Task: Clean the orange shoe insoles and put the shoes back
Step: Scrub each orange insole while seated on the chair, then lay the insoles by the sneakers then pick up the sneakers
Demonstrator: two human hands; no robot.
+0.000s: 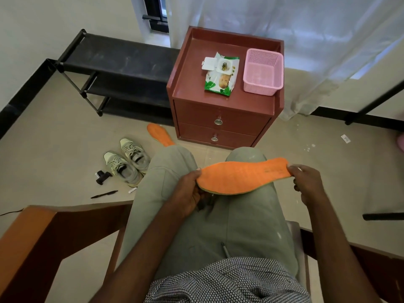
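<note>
An orange insole (241, 176) lies flat across my knees, held at both ends. My left hand (189, 191) grips its wide toe end, thumb on top. My right hand (307, 182) pinches the heel end. A second orange insole (158, 134) lies on the floor by the brown cabinet, partly hidden behind my left knee. Two grey-green shoes (126, 162) stand side by side on the floor to my left. A pack of wet wipes (220, 75) with its lid flipped open lies on the cabinet top.
A pink plastic basket (262, 72) stands on the brown two-drawer cabinet (218, 119). A black shoe rack (113, 73) stands at the left wall. A small black object (102, 177) and a pen (104, 194) lie on the floor near the shoes. I sit on a wooden chair (32, 237).
</note>
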